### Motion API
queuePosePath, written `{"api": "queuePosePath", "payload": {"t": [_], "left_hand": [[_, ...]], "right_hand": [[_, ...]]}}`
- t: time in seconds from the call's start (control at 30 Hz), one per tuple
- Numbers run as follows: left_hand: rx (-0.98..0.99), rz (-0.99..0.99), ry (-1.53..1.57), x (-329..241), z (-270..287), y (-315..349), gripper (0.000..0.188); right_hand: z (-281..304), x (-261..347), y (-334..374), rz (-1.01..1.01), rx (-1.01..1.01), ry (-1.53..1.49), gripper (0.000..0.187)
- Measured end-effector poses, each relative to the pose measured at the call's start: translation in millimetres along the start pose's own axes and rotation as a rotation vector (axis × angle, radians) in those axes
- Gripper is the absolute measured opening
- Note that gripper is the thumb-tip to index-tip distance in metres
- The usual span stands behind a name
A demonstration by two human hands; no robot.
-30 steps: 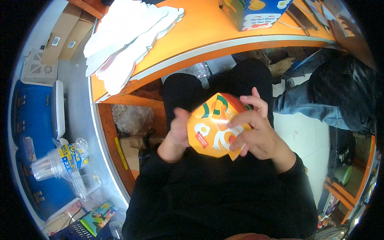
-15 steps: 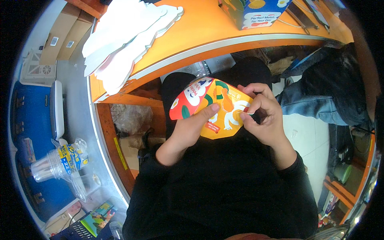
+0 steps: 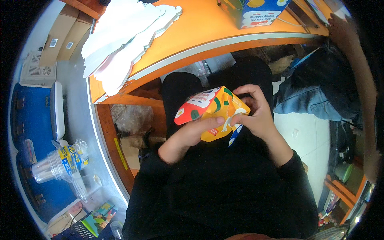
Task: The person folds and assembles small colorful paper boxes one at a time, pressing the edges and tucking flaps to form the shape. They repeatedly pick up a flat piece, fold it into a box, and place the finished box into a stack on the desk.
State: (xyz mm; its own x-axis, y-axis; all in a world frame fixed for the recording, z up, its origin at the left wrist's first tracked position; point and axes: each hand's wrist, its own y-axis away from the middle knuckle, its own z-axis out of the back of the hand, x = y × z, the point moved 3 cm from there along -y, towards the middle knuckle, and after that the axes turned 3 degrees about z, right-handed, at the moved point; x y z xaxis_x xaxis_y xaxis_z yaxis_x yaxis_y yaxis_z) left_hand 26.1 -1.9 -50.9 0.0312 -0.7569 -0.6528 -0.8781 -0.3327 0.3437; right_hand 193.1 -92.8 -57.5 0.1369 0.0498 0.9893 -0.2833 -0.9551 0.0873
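Observation:
A folding paper carton [image 3: 228, 106] with yellow and red panels is held over my lap. My left hand [image 3: 188, 134] grips its lower left side, thumb on the yellow face and fingers hidden behind. At the carton's right end, my right hand [image 3: 258, 116] presses the yellow panel with its thumb, while its fingers curl around the far side. A narrow blue flap [image 3: 235, 136] sticks out below the right thumb. The carton is partly folded, with its panels at an angle to each other.
White flat cut-out sheets [image 3: 120, 48] lie stacked on the orange table [image 3: 196, 26] ahead. A blue printed box [image 3: 258, 18] stands at its far right. Left are stacked clear plastic cups [image 3: 52, 166]. Another person's jeans-clad leg [image 3: 304, 100] is close on the right.
The carton has tilted and its panels have bent into more of a box shape. The blue flap has come into view. My right thumb has shifted from the edge onto the yellow panel.

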Motion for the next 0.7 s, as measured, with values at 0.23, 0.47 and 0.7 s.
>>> {"api": "queuePosePath", "payload": {"t": [0.23, 0.47, 0.7], "left_hand": [[-0.125, -0.02, -0.279, -13, 6, 2, 0.045], [-0.035, -0.046, 0.065, -7, 5, 4, 0.048], [-0.103, 0.024, -0.123, -2, 16, 3, 0.051]], "right_hand": [[-3, -6, 1, 0.205, 0.098, -0.002, 0.088], [-13, 2, 11, -0.008, 0.201, -0.227, 0.083], [-5, -7, 12, -0.086, 0.235, -0.221, 0.066]]}}
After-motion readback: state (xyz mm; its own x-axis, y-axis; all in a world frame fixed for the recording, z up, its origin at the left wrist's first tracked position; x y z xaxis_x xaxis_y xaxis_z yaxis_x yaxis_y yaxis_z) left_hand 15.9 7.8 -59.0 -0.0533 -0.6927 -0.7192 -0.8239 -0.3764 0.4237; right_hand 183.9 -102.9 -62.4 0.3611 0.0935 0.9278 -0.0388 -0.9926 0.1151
